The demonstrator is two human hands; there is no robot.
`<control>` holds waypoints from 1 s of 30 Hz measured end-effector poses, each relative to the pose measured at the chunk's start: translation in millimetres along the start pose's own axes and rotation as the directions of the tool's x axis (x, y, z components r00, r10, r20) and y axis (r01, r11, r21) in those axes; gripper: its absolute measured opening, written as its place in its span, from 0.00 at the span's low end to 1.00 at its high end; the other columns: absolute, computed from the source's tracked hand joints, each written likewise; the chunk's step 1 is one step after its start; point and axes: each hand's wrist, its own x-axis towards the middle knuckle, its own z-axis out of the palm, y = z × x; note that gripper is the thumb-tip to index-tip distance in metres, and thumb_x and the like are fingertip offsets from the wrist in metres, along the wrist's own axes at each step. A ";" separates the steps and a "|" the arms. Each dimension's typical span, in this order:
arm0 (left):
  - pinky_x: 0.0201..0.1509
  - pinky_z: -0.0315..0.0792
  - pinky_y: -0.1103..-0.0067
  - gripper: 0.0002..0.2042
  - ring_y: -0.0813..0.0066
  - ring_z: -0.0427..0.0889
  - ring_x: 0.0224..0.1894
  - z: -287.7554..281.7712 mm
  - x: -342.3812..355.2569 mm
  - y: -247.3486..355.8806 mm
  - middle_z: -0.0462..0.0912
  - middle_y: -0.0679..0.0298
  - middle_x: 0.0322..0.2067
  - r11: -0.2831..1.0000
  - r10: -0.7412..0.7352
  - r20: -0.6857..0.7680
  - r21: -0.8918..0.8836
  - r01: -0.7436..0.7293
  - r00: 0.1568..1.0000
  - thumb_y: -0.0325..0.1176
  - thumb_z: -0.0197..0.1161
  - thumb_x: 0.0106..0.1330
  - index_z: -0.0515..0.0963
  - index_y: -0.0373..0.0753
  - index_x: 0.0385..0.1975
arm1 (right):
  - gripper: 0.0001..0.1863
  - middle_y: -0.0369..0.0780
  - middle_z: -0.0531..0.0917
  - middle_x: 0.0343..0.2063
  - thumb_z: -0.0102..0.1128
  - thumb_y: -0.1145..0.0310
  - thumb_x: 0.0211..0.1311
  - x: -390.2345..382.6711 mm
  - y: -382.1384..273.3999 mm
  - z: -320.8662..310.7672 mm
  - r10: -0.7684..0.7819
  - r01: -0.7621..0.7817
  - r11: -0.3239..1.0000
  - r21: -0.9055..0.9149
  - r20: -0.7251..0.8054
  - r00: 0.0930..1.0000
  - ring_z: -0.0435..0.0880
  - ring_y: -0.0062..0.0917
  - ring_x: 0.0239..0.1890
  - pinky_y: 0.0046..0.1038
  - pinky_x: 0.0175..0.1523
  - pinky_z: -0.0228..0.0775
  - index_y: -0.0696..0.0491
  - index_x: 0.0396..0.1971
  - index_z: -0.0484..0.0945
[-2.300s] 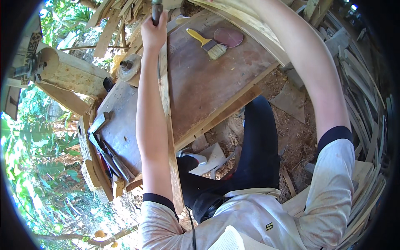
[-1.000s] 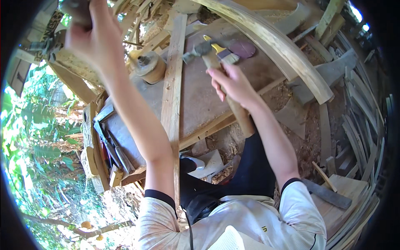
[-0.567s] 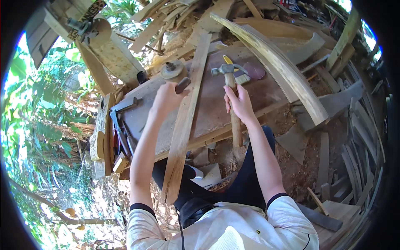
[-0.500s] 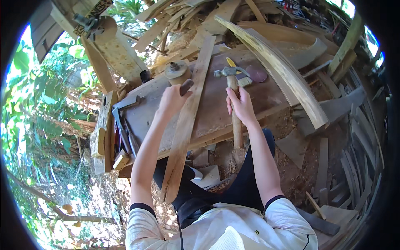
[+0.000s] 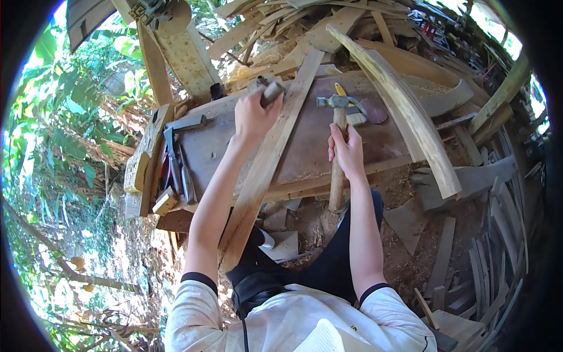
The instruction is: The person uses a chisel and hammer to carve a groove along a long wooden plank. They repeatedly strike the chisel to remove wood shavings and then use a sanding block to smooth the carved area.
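My left hand (image 5: 252,116) is closed around a short, thick, greyish cylindrical handle (image 5: 272,92); whatever is at its other end is hidden by the fingers. It is over the far part of the workbench, beside a long narrow wooden board (image 5: 272,146) lying slantwise across the bench and reaching toward my lap. Behind that hand stands a round brownish object with a metal top (image 5: 258,82), partly covered. In my right hand (image 5: 347,146) is a claw hammer (image 5: 338,111), gripped high on its wooden handle, its head pointing away from me.
Metal hand tools (image 5: 180,167) lie at the left end of the workbench (image 5: 208,138). Just past the hammer is a brush (image 5: 355,118) with a yellow handle. A long curved timber (image 5: 410,111) crosses the right side. Offcuts (image 5: 413,220) and shavings cover the ground.
The whole view has shifted a little. My left hand has moved slightly away from me, tilting the handle and covering more of the round object. The right hand keeps its hold on the hammer.
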 end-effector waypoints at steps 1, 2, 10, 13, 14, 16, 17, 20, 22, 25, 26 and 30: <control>0.25 0.73 0.69 0.11 0.67 0.81 0.22 -4.6 6.2 7.6 0.81 0.59 0.18 0.988 0.054 -0.085 -0.138 -0.065 0.995 0.38 0.67 0.67 0.80 0.35 0.30 | 0.16 0.34 0.76 0.19 0.58 0.57 0.78 0.1 -0.1 0.1 -0.010 0.010 1.000 -0.006 0.006 1.000 0.75 0.16 0.15 0.22 0.20 0.67 0.55 0.36 0.70; 0.25 0.71 0.72 0.11 0.70 0.78 0.21 -6.5 10.0 11.6 0.79 0.61 0.19 0.964 0.023 -0.162 -0.257 -0.065 0.986 0.37 0.65 0.69 0.79 0.36 0.30 | 0.17 0.34 0.76 0.19 0.58 0.57 0.78 0.4 -1.0 -0.5 -0.021 0.021 1.000 -0.013 0.008 1.000 0.75 0.16 0.15 0.22 0.20 0.67 0.55 0.36 0.70; 0.26 0.67 0.80 0.06 0.80 0.71 0.24 16.8 -18.1 47.3 0.74 0.64 0.27 0.449 -0.102 -0.445 -0.819 -0.358 0.889 0.27 0.60 0.71 0.68 0.37 0.38 | 0.17 0.34 0.76 0.19 0.59 0.57 0.77 -0.9 -2.9 4.5 -0.003 0.003 1.000 0.005 -0.002 1.000 0.75 0.16 0.15 0.22 0.20 0.67 0.56 0.36 0.71; 0.35 0.71 0.78 0.07 0.74 0.76 0.32 23.4 -53.9 32.4 0.77 0.56 0.36 0.556 0.041 -0.320 -0.780 -0.288 0.947 0.22 0.60 0.68 0.68 0.37 0.39 | 0.17 0.34 0.76 0.19 0.59 0.57 0.77 0.2 -2.2 3.2 0.000 0.000 1.000 0.001 -0.007 1.000 0.75 0.16 0.15 0.23 0.20 0.67 0.56 0.36 0.71; 0.37 0.72 0.77 0.08 0.73 0.76 0.35 23.6 -61.9 33.5 0.77 0.54 0.38 0.569 0.114 -0.321 -0.754 -0.327 0.940 0.21 0.61 0.67 0.68 0.37 0.39 | 0.17 0.34 0.75 0.19 0.60 0.57 0.77 0.6 -1.8 2.9 0.006 -0.006 1.000 -0.002 -0.008 1.000 0.75 0.16 0.15 0.23 0.20 0.67 0.56 0.36 0.71; 0.47 0.76 0.71 0.13 0.65 0.79 0.47 17.4 -79.1 26.5 0.77 0.49 0.48 0.568 0.265 -0.268 -0.733 -0.375 0.926 0.19 0.66 0.62 0.70 0.38 0.41 | 0.17 0.34 0.76 0.19 0.60 0.57 0.77 0.6 -1.9 5.6 0.016 -0.016 1.000 0.001 -0.005 1.000 0.76 0.16 0.15 0.23 0.20 0.67 0.55 0.36 0.71; 0.49 0.76 0.69 0.13 0.61 0.81 0.47 9.5 -81.4 28.7 0.77 0.48 0.48 0.645 0.359 -0.199 -0.653 -0.397 0.912 0.19 0.66 0.62 0.69 0.38 0.41 | 0.17 0.34 0.76 0.19 0.60 0.57 0.77 1.4 -0.8 2.3 0.025 -0.024 1.000 0.007 -0.016 1.000 0.76 0.16 0.15 0.23 0.20 0.67 0.55 0.36 0.71; 0.54 0.79 0.65 0.13 0.52 0.85 0.47 -10.0 -96.8 31.1 0.80 0.48 0.45 0.780 0.496 -0.012 -0.433 -0.451 0.868 0.19 0.69 0.58 0.72 0.37 0.38 | 0.17 0.34 0.76 0.19 0.60 0.57 0.77 1.9 -0.1 0.5 0.050 -0.049 0.999 0.008 -0.026 0.998 0.76 0.16 0.16 0.22 0.20 0.67 0.55 0.36 0.71; 0.52 0.80 0.64 0.11 0.55 0.86 0.42 -13.7 -102.6 30.1 0.81 0.53 0.39 0.784 0.501 0.118 -0.482 -0.392 0.857 0.20 0.69 0.57 0.73 0.37 0.34 | 0.17 0.34 0.76 0.19 0.60 0.57 0.77 2.1 0.1 1.1 0.050 -0.050 0.999 0.001 -0.020 0.999 0.76 0.16 0.16 0.22 0.20 0.67 0.55 0.36 0.71; 0.54 0.83 0.60 0.10 0.58 0.85 0.36 -14.9 -105.0 27.8 0.82 0.59 0.31 0.767 0.569 0.208 -0.483 -0.422 0.796 0.21 0.71 0.56 0.74 0.37 0.28 | 0.16 0.34 0.76 0.20 0.59 0.57 0.78 2.4 1.0 0.4 0.030 -0.030 1.000 -0.006 -0.003 1.000 0.75 0.16 0.16 0.22 0.20 0.67 0.55 0.37 0.71; 0.56 0.83 0.59 0.10 0.57 0.86 0.38 -14.2 -105.6 27.8 0.82 0.58 0.32 0.769 0.581 0.227 -0.467 -0.436 0.782 0.21 0.71 0.56 0.74 0.37 0.27 | 0.16 0.34 0.76 0.20 0.59 0.57 0.78 2.3 1.4 0.0 0.027 -0.027 1.000 -0.006 0.001 1.000 0.75 0.16 0.16 0.22 0.20 0.66 0.55 0.37 0.71; 0.62 0.81 0.57 0.09 0.52 0.89 0.48 -6.9 -106.6 32.5 0.85 0.56 0.35 0.863 0.473 0.125 -0.268 -0.429 0.872 0.21 0.71 0.57 0.74 0.36 0.26 | 0.16 0.34 0.76 0.20 0.58 0.57 0.78 1.8 0.7 -0.3 0.032 -0.032 0.999 -0.020 0.006 0.999 0.75 0.16 0.16 0.22 0.20 0.66 0.55 0.37 0.71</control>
